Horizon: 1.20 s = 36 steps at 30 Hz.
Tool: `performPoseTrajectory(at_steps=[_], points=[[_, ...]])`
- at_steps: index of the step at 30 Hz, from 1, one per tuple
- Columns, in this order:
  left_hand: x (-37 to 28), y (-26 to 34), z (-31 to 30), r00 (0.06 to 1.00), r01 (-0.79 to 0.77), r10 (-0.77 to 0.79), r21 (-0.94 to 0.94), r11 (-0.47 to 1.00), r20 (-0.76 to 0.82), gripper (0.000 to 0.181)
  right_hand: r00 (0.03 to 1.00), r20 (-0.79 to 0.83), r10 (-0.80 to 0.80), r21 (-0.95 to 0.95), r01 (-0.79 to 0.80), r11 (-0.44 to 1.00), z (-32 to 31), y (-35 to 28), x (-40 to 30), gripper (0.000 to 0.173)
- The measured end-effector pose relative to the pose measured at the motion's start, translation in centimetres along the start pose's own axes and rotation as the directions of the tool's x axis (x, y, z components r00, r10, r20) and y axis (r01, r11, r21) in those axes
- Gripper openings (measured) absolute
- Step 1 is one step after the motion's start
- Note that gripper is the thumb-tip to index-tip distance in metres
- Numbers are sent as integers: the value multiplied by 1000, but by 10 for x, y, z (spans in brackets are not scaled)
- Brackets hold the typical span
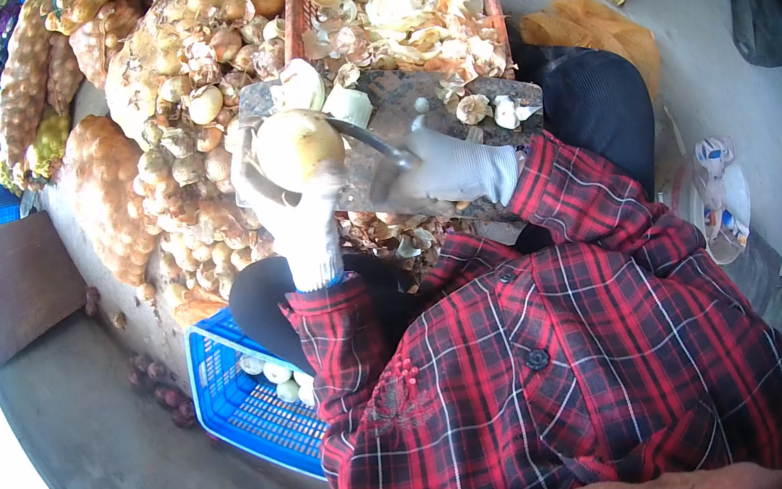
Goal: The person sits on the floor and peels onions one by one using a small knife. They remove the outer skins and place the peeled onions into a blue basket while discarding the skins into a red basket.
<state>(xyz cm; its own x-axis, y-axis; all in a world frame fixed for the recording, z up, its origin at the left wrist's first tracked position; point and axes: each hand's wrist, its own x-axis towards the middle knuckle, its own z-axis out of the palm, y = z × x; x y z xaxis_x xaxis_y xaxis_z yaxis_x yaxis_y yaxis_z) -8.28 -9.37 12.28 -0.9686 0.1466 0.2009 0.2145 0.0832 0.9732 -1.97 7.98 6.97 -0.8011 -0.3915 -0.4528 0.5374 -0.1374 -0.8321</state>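
Note:
My gloved left hand (304,219) cradles a large pale yellow onion (298,148) above the near-left part of a speckled stone board (390,112). A curved knife (371,137) is gripped in my gloved right hand (443,161), its blade reaching to the right side of the onion. Motion blurs both hands a little. On the board behind the onion lie cut pieces of onion (347,105) and pale peel (301,85). Small onion ends (473,109) rest on the board's right side.
An orange-red crate (498,8) full of onion skins stands beyond the board. Loose unpeeled onions (186,169) and filled mesh sacks (106,188) spread to the left. A blue crate (260,431) holding peeled onions (282,378) sits by my left leg. Red onions (167,395) lie on the floor.

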Motion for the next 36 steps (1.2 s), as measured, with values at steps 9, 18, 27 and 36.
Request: performPoseTrajectory(at_steps=[9,18,27,36], points=[[-14,2,12,953,219,-290,-463,859,-85,61,865,-110,-490,-702,281,654,11,20,12,21],[-4,-17,-26,809,551,-513,-670,497,286,55,939,51,-341,-687,280,670,-15,18,13,19],[-6,-16,-1,772,533,-630,-630,564,89,61,983,-59,-174,-221,157,963,-28,-15,-6,52],[-19,-51,13,698,662,-658,-607,440,283,64,818,-229,-528,-323,448,833,-31,7,13,65]])
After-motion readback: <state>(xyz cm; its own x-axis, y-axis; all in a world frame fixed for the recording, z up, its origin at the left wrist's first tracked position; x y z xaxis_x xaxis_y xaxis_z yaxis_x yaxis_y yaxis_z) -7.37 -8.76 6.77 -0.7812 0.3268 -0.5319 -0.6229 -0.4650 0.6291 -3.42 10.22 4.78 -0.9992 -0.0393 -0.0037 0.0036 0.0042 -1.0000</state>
